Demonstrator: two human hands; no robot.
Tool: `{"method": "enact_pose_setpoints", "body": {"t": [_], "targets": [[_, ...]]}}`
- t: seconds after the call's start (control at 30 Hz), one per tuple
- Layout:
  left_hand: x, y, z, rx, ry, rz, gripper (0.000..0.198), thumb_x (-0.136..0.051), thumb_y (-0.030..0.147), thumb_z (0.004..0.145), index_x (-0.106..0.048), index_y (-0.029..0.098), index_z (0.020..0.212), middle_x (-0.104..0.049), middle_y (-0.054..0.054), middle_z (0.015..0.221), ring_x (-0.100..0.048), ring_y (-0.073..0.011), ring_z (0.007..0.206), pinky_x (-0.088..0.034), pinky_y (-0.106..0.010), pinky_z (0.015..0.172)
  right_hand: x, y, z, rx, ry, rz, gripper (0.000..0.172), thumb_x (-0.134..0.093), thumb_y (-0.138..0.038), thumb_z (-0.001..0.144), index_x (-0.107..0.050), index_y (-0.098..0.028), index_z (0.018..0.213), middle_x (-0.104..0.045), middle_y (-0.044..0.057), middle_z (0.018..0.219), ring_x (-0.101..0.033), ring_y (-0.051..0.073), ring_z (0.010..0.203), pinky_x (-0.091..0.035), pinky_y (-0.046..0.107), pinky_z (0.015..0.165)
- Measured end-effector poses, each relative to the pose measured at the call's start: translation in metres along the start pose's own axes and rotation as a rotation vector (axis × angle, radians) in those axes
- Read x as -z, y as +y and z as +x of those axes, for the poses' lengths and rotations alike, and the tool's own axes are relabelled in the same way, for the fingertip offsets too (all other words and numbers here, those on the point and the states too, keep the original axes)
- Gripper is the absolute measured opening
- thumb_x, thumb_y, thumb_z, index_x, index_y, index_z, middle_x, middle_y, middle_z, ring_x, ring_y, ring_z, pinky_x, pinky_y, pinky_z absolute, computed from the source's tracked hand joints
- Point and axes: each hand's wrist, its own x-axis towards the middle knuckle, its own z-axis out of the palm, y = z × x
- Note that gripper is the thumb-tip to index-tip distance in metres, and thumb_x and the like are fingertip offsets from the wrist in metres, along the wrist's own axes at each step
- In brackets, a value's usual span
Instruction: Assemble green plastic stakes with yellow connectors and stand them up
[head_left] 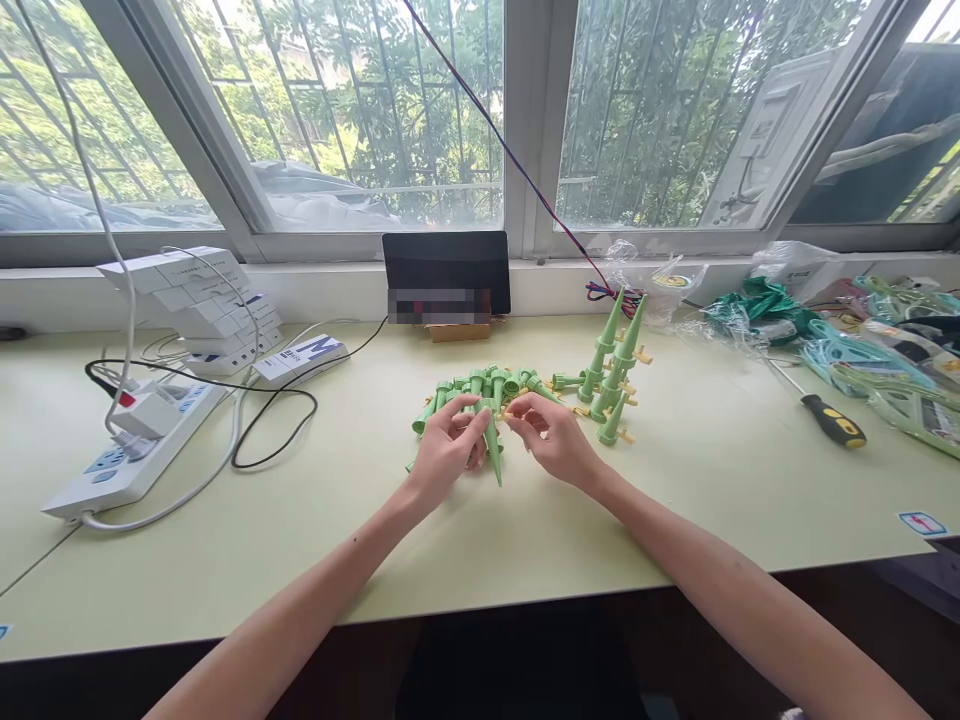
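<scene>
My left hand [448,447] is closed around a green cone-shaped plastic spike [493,447] that points down toward me. Close beside it, my right hand [551,434] pinches a small yellow part [510,412] at the spike's top end. Just behind both hands lies a pile of several loose green spikes [487,384] on the pale green table [360,500]. To the right of the pile lie a few green spikes with yellow side knobs fitted [615,375], leaning together.
A white power strip [131,455] with cables lies at the left, stacked white boxes [202,305] behind it. A dark tablet [446,275] stands against the window sill. A screwdriver [825,412] and plastic bags of green goods [862,350] lie at the right.
</scene>
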Motion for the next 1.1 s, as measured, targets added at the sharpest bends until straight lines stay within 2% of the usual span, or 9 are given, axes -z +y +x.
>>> {"method": "enact_pose_setpoints", "body": {"t": [0.2, 0.43, 0.53, 0.63, 0.87, 1.0, 1.1], "targets": [[0.000, 0.000, -0.001, 0.000, -0.026, -0.002, 0.032, -0.065, 0.046, 0.085, -0.055, 0.021, 0.103, -0.063, 0.001, 0.069, -0.047, -0.0077, 0.043, -0.039, -0.020, 0.039, 0.000, 0.000, 0.000, 0.006, -0.017, 0.039, 0.017, -0.054, -0.032, 0.092, -0.054, -0.019, 0.082, -0.057, 0.001, 0.070, -0.049, 0.012, 0.057, -0.044, 0.026, 0.058], [0.000, -0.003, 0.000, -0.062, -0.031, 0.028, 0.032, -0.066, 0.044, 0.084, -0.057, 0.021, 0.105, -0.056, 0.004, 0.064, -0.046, -0.0078, 0.039, -0.038, -0.022, 0.037, 0.001, -0.001, 0.000, 0.042, -0.032, -0.037, 0.017, -0.050, -0.026, 0.093, -0.055, -0.019, 0.079, -0.051, -0.002, 0.064, -0.042, 0.011, 0.055, -0.039, 0.026, 0.056], [0.000, -0.005, 0.001, -0.099, -0.036, 0.039, 0.030, -0.066, 0.043, 0.085, -0.059, 0.021, 0.103, -0.053, 0.005, 0.063, -0.046, -0.0077, 0.040, -0.039, -0.022, 0.037, 0.001, -0.002, -0.001, 0.051, -0.045, -0.051, 0.020, -0.047, -0.026, 0.094, -0.054, -0.019, 0.077, -0.047, -0.003, 0.059, -0.040, 0.011, 0.053, -0.035, 0.025, 0.054], [0.001, -0.007, 0.000, -0.123, -0.038, 0.061, 0.028, -0.066, 0.042, 0.085, -0.060, 0.022, 0.104, -0.057, 0.003, 0.069, -0.047, -0.0068, 0.041, -0.039, -0.021, 0.037, 0.001, -0.002, -0.001, 0.051, -0.057, -0.063, 0.025, -0.044, -0.028, 0.096, -0.052, -0.019, 0.074, -0.045, -0.003, 0.057, -0.039, 0.011, 0.052, -0.033, 0.026, 0.054], [0.000, -0.010, -0.001, -0.139, -0.053, 0.080, 0.025, -0.064, 0.041, 0.087, -0.060, 0.023, 0.105, -0.059, 0.001, 0.074, -0.049, -0.0068, 0.043, -0.039, -0.020, 0.037, 0.000, 0.001, -0.002, 0.047, -0.066, -0.084, 0.038, -0.036, -0.035, 0.100, -0.042, -0.020, 0.066, -0.046, -0.002, 0.060, -0.039, 0.011, 0.054, -0.033, 0.026, 0.055], [0.000, -0.005, -0.001, -0.111, -0.052, 0.070, 0.027, -0.064, 0.042, 0.087, -0.057, 0.022, 0.104, -0.057, 0.003, 0.068, -0.048, -0.0076, 0.042, -0.039, -0.020, 0.037, -0.001, -0.001, -0.001, 0.006, -0.081, -0.060, 0.039, -0.035, -0.038, 0.101, -0.045, -0.020, 0.068, -0.045, -0.003, 0.057, -0.040, 0.012, 0.053, -0.034, 0.025, 0.055], [0.000, 0.000, -0.001, -0.065, -0.042, 0.060, 0.030, -0.065, 0.044, 0.086, -0.055, 0.022, 0.103, -0.057, 0.003, 0.064, -0.048, -0.0085, 0.042, -0.039, -0.020, 0.038, -0.001, -0.002, 0.000, 0.003, -0.054, -0.044, 0.032, -0.040, -0.039, 0.100, -0.052, -0.020, 0.078, -0.052, -0.001, 0.063, -0.046, 0.012, 0.056, -0.038, 0.025, 0.057]]}}
